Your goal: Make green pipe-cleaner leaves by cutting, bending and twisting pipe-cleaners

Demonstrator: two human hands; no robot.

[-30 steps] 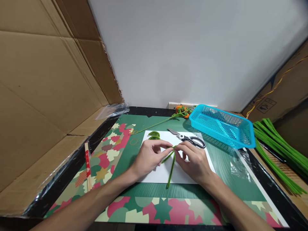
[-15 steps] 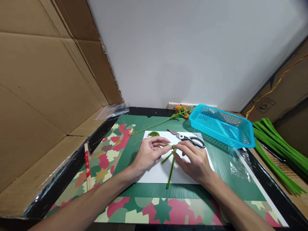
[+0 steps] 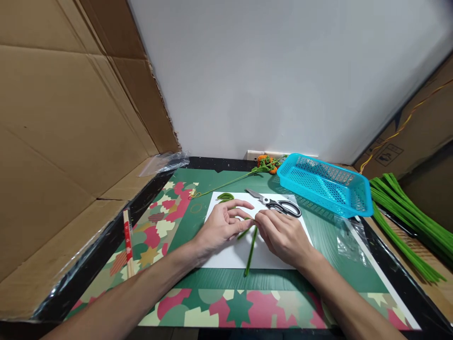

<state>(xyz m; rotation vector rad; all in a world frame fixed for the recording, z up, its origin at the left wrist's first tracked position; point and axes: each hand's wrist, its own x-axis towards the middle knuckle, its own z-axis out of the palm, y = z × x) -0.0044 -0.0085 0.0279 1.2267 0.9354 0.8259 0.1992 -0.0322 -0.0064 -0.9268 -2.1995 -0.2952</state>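
My left hand (image 3: 226,222) pinches a green pipe cleaner (image 3: 251,252) between thumb and fingertips, over a white sheet of paper (image 3: 226,257). Meeting it from the other side, my right hand (image 3: 281,233) is closed on the same pipe cleaner, its curled fingers hiding the bent upper part. Two fuzzy ends hang below the fingertips, the longer one reaching past the paper's front edge. Just beyond the hands lie black-handled scissors (image 3: 274,204), blades pointing left. A curled green pipe cleaner piece (image 3: 225,196) rests at the paper's far left corner.
A blue perforated basket (image 3: 325,186) stands at the back right. Orange flowers on a green stem (image 3: 266,163) lie beside it. Many green pipe cleaners (image 3: 410,222) lie far right. Chopsticks in a red wrapper (image 3: 128,241) are at left. Cardboard (image 3: 71,118) walls the left side.
My right hand has turned and curled its fingers more tightly over the pipe cleaner, covering more of its upper part. My left hand keeps its pinch in nearly the same place.
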